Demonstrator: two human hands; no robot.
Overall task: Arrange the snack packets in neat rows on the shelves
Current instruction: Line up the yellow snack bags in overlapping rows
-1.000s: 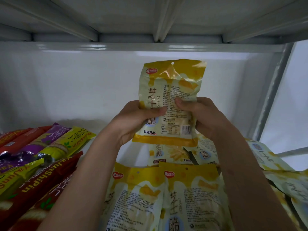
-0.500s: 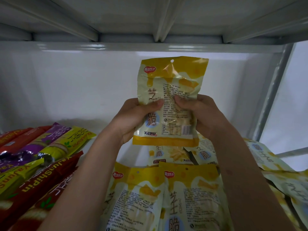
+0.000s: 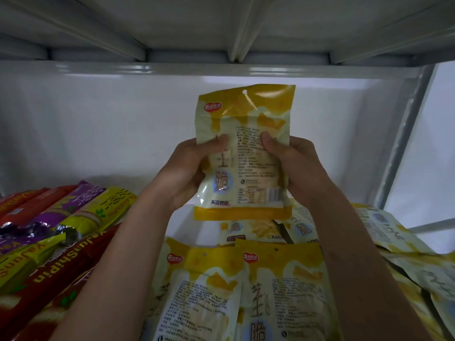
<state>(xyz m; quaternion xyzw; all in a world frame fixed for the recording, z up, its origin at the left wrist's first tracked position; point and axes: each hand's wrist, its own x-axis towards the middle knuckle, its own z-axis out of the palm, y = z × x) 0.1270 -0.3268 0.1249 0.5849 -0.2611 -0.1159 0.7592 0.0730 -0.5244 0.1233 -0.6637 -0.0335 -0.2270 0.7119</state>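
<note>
I hold a yellow-and-white snack packet [image 3: 248,153] upright in the air, printed back toward me, between both hands. My left hand [image 3: 189,168] grips its left edge with the thumb on the face. My right hand [image 3: 295,166] grips the right edge, thumb pressed near the text panel. Below, two matching packets [image 3: 278,291] lie flat side by side on the white shelf [image 3: 179,222]. More of the same packets [image 3: 300,230] lie loosely behind and to the right.
Long red, purple and yellow-green snack sticks [image 3: 81,215] lie stacked on the left of the shelf. The upper shelf's underside [image 3: 221,33] hangs close overhead. A grey metal upright [image 3: 403,134] stands at the right, and a white back wall [image 3: 98,124] closes the rear.
The held packet has tilted slightly, its top leaning right. Both thumbs have slid higher and wider apart on its face. My arms stay in about the same place.
</note>
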